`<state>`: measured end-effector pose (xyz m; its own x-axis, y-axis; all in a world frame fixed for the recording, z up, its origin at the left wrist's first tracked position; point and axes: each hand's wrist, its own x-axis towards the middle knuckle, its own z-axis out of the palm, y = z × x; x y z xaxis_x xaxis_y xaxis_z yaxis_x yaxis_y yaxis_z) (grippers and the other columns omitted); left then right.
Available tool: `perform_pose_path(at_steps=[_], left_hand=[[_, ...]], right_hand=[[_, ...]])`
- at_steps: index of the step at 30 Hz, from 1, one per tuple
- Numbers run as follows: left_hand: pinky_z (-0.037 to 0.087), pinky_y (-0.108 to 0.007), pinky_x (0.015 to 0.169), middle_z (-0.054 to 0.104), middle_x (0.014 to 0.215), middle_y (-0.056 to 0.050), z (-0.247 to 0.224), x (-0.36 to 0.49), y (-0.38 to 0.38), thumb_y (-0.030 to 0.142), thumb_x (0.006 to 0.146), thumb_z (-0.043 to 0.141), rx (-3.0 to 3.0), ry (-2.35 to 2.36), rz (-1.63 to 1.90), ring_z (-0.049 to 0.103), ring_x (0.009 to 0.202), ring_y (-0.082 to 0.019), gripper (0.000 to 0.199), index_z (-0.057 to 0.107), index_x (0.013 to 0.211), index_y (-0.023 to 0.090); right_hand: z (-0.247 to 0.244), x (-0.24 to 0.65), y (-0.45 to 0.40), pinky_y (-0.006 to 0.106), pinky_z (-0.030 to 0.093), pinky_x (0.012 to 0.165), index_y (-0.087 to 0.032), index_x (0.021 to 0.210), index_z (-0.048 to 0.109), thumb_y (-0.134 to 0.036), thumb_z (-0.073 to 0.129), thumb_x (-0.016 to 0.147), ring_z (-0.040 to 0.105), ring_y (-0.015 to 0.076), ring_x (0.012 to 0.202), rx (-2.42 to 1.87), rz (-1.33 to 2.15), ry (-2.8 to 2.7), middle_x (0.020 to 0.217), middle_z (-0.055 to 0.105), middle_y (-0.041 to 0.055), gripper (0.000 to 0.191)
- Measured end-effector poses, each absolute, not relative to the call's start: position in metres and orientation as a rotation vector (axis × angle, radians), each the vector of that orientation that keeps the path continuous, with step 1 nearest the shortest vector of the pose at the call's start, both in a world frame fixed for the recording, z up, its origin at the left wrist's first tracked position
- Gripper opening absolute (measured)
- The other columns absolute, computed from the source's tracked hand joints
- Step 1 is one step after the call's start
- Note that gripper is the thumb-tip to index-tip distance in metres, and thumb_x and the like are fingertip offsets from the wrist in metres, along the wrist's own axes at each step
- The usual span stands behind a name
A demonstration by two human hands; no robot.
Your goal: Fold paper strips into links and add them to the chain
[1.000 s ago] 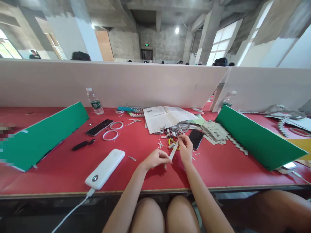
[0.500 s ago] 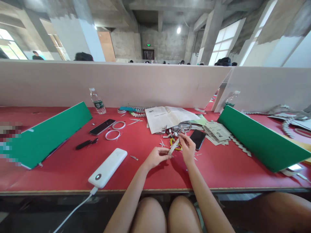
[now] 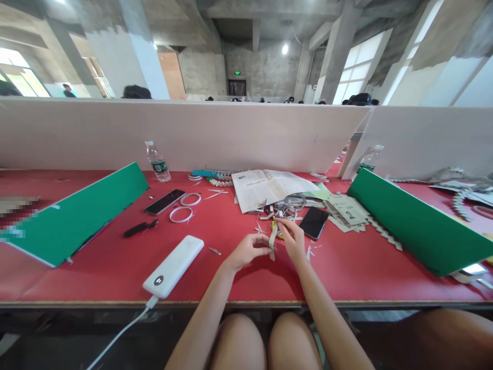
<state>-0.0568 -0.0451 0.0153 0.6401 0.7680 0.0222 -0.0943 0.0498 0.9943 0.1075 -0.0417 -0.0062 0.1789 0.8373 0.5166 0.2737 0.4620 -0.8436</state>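
Observation:
Between my hands stands a narrow strip of printed paper [image 3: 272,241], held nearly upright over the red table. My left hand [image 3: 248,250] pinches it at the middle between thumb and fingers. The fingers of my right hand [image 3: 292,236] are closed at its upper end. Just behind the hands lie yellow-handled scissors [image 3: 281,235], partly hidden by my right hand. A heap of folded paper pieces [image 3: 288,205] lies beyond them, with a newspaper sheet [image 3: 265,186] partly over it. A black phone [image 3: 314,223] is to the right of my right hand.
Green dividers stand at left [image 3: 88,213] and right [image 3: 419,221]. A white power bank [image 3: 174,267], a second phone [image 3: 165,202], white tape rings [image 3: 181,214], a black-handled tool [image 3: 140,228] and a water bottle [image 3: 157,163] are on the left. Cut paper sheets [image 3: 348,209] lie at right.
The paper strip has turned from slanted to nearly upright. My right hand has moved slightly left and down, while my left hand stays almost in place.

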Motion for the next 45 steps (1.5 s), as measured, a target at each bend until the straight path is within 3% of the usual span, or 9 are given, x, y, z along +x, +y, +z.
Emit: perform_pose_path(at_steps=[5, 12, 16, 25, 28, 32, 37, 45], left_hand=[[0.046, -0.032, 0.077, 0.065, 0.073, -0.004, 0.014, -0.059, -0.042, 0.032, 0.068, 0.069, 1.312, 0.663, 0.901, 0.062, 0.065, -0.015, 0.027, 0.063, 0.086, 0.013], [0.046, -0.030, 0.070, 0.063, 0.077, -0.005, 0.012, -0.059, -0.043, 0.033, 0.069, 0.069, 1.258, 0.584, 0.817, 0.060, 0.063, -0.014, 0.038, 0.061, 0.100, 0.014], [0.044, -0.027, 0.062, 0.063, 0.077, -0.006, 0.005, -0.059, -0.043, 0.030, 0.065, 0.071, 1.225, 0.520, 0.726, 0.060, 0.060, -0.013, 0.038, 0.061, 0.098, 0.013], [0.042, -0.023, 0.053, 0.060, 0.064, 0.001, -0.005, -0.056, -0.030, 0.018, 0.053, 0.079, 0.777, 0.495, 0.888, 0.057, 0.051, -0.010, 0.042, 0.063, 0.092, 0.015], [0.040, -0.018, 0.050, 0.062, 0.067, 0.000, 0.018, -0.044, -0.029, 0.015, 0.059, 0.075, 0.572, 0.365, 1.031, 0.054, 0.050, -0.006, 0.037, 0.063, 0.094, 0.015], [0.042, -0.017, 0.054, 0.063, 0.072, 0.001, 0.048, -0.032, -0.032, 0.009, 0.068, 0.067, 0.294, 0.208, 1.173, 0.057, 0.057, -0.006, 0.029, 0.063, 0.095, 0.018], [0.042, -0.017, 0.056, 0.063, 0.074, 0.000, 0.058, -0.037, -0.038, 0.005, 0.076, 0.057, 0.212, 0.150, 1.192, 0.057, 0.061, -0.007, 0.028, 0.062, 0.099, 0.018], [0.042, -0.020, 0.064, 0.059, 0.075, 0.000, 0.070, -0.056, -0.062, 0.009, 0.074, 0.061, 0.447, 0.141, 1.155, 0.055, 0.067, -0.008, 0.035, 0.059, 0.108, 0.017]], right_hand=[[-0.008, 0.106, -0.041, 0.033, 0.048, 0.076, -0.023, 0.107, 0.062, -0.023, 0.048, 0.079, 0.059, 0.0193, 0.085, -1.027, 0.608, -1.469, 0.099, 0.064, 0.0057, 0.031], [-0.011, 0.106, -0.040, 0.033, 0.046, 0.076, -0.023, 0.106, 0.060, -0.026, 0.047, 0.083, 0.058, 0.0205, 0.089, -1.122, 0.475, -1.592, 0.099, 0.062, 0.0068, 0.026], [-0.016, 0.107, -0.042, 0.034, 0.045, 0.077, -0.022, 0.105, 0.059, -0.027, 0.045, 0.085, 0.057, 0.0212, 0.090, -1.175, 0.440, -1.611, 0.100, 0.061, 0.0075, 0.025], [-0.009, 0.096, -0.017, 0.034, 0.043, 0.066, -0.020, 0.097, 0.064, -0.033, 0.044, 0.082, 0.055, 0.0210, 0.073, -1.297, 0.347, -1.651, 0.085, 0.059, 0.0075, 0.028], [0.016, 0.088, -0.002, 0.034, 0.042, 0.066, -0.016, 0.086, 0.068, -0.039, 0.048, 0.078, 0.053, 0.0207, 0.070, -1.352, 0.299, -1.617, 0.078, 0.055, 0.0075, 0.032], [0.048, 0.078, -0.004, 0.034, 0.041, 0.072, -0.015, 0.078, 0.068, -0.044, 0.050, 0.077, 0.053, 0.0226, 0.081, -1.315, 0.216, -1.492, 0.082, 0.056, 0.0094, 0.034], [0.055, 0.071, -0.034, 0.032, 0.043, 0.070, -0.016, 0.086, 0.066, -0.037, 0.050, 0.081, 0.057, 0.0196, 0.075, -1.221, 0.362, -1.462, 0.082, 0.062, 0.0070, 0.027], [0.071, 0.066, -0.075, 0.031, 0.043, 0.073, -0.018, 0.090, 0.063, -0.029, 0.048, 0.086, 0.055, 0.0183, 0.081, -1.114, 0.286, -1.487, 0.086, 0.060, 0.0059, 0.018]])
